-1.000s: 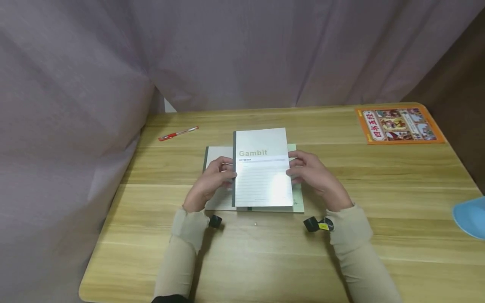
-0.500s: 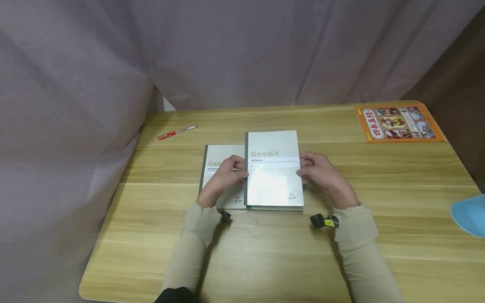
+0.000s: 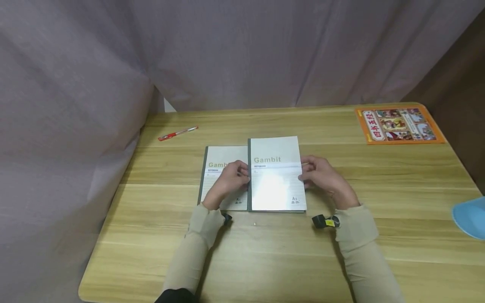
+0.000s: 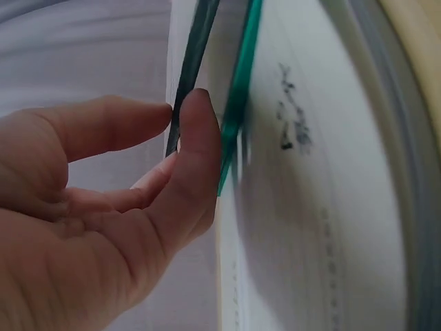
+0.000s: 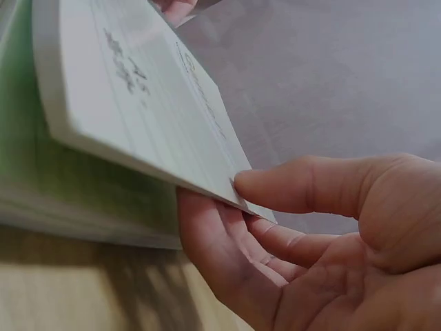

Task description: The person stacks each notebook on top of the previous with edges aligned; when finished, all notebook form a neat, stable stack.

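Both hands hold a white "Gambit" notebook [image 3: 276,181] with a dark spine. My left hand [image 3: 231,181] pinches the spine edge, thumb on top and fingers beneath, as the left wrist view shows. The right hand [image 5: 310,234] pinches the opposite edge the same way. Close under the held notebook lies a green-covered one [image 5: 89,179], hidden from the head view. A second white Gambit notebook [image 3: 217,153] lies flat on the table to the left, partly behind my left hand and wrist.
A red pen [image 3: 178,133] lies at the back left of the wooden table [image 3: 265,261]. An orange picture book [image 3: 399,125] is at the back right corner. Part of a blue object [image 3: 470,218] shows at the right edge. Grey curtains [image 3: 242,54] hang behind the table.
Both hands have carried the held notebook to the right and down over the green one, covering it in the head view. More of the left notebook's cover shows now.
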A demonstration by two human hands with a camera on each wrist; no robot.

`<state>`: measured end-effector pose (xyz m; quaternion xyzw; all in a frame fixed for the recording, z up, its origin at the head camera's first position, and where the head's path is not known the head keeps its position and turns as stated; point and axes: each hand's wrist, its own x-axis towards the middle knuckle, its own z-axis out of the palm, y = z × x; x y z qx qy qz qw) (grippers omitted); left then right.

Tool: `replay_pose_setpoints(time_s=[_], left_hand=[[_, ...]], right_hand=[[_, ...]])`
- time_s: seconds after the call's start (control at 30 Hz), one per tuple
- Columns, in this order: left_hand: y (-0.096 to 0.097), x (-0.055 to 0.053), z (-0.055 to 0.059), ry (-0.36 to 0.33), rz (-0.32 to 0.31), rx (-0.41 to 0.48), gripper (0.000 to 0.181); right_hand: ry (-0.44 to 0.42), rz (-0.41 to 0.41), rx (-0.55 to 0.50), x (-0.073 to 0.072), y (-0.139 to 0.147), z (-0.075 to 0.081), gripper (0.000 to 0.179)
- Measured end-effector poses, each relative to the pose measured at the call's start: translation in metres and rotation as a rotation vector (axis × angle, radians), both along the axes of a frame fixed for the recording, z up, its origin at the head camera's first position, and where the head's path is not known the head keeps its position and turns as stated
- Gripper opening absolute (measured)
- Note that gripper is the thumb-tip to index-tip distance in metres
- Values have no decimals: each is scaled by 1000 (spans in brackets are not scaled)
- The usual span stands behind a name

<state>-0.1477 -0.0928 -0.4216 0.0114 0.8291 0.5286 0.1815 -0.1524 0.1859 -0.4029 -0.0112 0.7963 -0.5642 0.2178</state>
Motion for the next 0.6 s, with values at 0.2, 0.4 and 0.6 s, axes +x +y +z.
replay_pose_setpoints(time_s=[0.2,0.4,0.6], left_hand=[[3,-1,-4,63,-29,-103,29],[5,-1,-5,65,-19,-149,29],[6,0,-3,67,-3,-178,30]], right_hand=[[31,32,54,-2,-1,-9,54],[59,24,108,-2,-2,-14,50],[68,9,150,-2,-5,-12,48]])
